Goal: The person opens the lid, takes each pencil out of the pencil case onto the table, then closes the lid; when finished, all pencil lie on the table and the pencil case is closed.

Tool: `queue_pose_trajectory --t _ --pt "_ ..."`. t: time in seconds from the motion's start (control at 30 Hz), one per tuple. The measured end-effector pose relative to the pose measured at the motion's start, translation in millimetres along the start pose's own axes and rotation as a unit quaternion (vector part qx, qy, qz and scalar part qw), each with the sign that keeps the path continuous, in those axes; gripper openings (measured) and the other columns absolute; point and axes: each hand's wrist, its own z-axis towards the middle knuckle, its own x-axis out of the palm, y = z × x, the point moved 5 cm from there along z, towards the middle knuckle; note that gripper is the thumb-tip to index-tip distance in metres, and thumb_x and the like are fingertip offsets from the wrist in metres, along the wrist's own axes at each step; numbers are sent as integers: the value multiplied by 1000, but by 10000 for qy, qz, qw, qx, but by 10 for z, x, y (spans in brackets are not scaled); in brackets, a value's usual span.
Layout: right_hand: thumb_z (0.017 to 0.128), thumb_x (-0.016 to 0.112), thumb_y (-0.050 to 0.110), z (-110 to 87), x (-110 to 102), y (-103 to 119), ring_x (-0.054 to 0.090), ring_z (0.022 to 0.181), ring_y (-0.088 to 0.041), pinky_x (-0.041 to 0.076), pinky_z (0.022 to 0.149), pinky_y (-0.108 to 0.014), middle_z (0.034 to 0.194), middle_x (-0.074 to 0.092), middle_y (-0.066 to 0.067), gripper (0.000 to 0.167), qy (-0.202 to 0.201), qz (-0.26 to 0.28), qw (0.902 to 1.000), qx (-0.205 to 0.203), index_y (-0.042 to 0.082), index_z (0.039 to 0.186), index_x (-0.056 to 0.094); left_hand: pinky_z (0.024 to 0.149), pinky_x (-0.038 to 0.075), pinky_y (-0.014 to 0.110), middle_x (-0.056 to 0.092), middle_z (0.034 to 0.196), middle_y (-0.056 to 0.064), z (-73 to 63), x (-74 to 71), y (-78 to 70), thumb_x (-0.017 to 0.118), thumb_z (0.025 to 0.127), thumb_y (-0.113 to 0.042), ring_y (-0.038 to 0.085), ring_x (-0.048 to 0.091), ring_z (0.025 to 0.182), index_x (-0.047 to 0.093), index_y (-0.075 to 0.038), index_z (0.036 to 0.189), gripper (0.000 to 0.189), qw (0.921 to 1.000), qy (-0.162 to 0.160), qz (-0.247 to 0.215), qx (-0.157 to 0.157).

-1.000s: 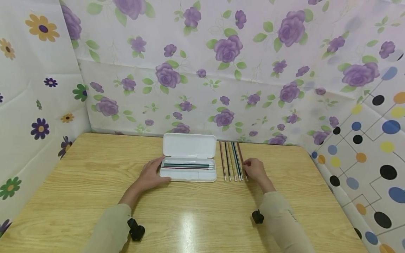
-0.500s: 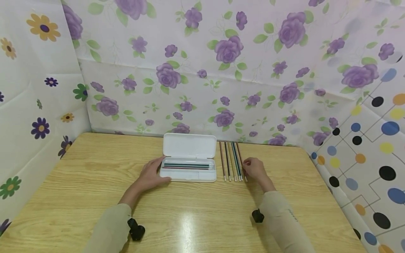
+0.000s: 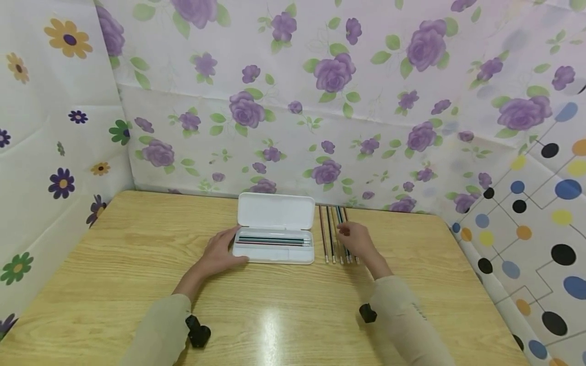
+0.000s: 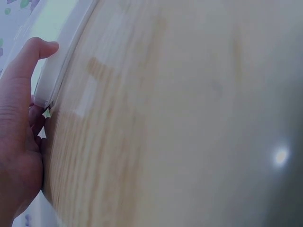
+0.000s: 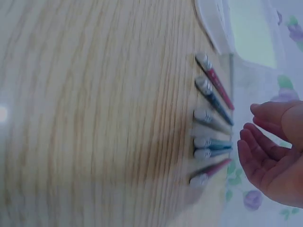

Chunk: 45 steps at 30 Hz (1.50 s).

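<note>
Here's the white pencil case, lying open on the table, its lid raised along the back edge. Inside, a few pencils, dark green and red among them, lie lengthwise in the rear compartment, eraser ends to the right. And the left hand has that case by its left end, clamped on it, thumb bent over the front rim, fingers round the corner.

Just to the right of the case, a row of six pencils lies on the wood, white erasers toward the person: red, dark, gold, two blue-green side by side, then red again. Over the right part of that row is the right hand, fingers loosely curved, thumb and fingertips apart, a gap plain in the right wrist view, nothing between them! Whether a fingertip touches a pencil, I can't tell.

Farther out, two beige sleeves, each with a small black device at the wrist. Behind it all, a purple-rose cloth, flanked by a daisy-print sheet at left and a dotted sheet at right.
</note>
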Motion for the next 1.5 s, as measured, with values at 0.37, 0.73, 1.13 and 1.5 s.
queue_pose_trajectory --t 0.37,0.73,1.13,1.5 --pt "89 67 5 64 278 453 64 90 -24 53 80 -38 99 69 -11 22 400 -20 9956 -848 -3 110 69 106 19 63 37 149 21 10 -11 -18 78 76 -35 44 27 135 33 -5 150 92 10000 19 -31 12" --pt "91 65 2 225 662 768 64 98 -23 53 83 -33 105 69 -10 20 1062 11 9892 -1014 0 110 71 105 18 64 37 148 21 -2 -16 -3 77 76 -35 45 27 135 32 -4 150 92 10000 -14 -13 31" --pt "87 68 -2 271 837 866 65 97 -22 52 85 -34 102 71 -10 21 1107 31 9892 -964 -1 107 72 106 19 64 37 149 20 -1 -12 -34 78 75 -34 44 27 135 33 -6 150 92 10000 -25 -69 -2" --pt "87 68 -2 332 943 905 64 93 -20 51 84 -34 97 70 -8 18 1283 -676 9859 -831 3 103 75 105 21 64 37 148 20 3 0 3 79 75 -35 44 27 135 33 -7 151 92 10000 -11 -55 -71"
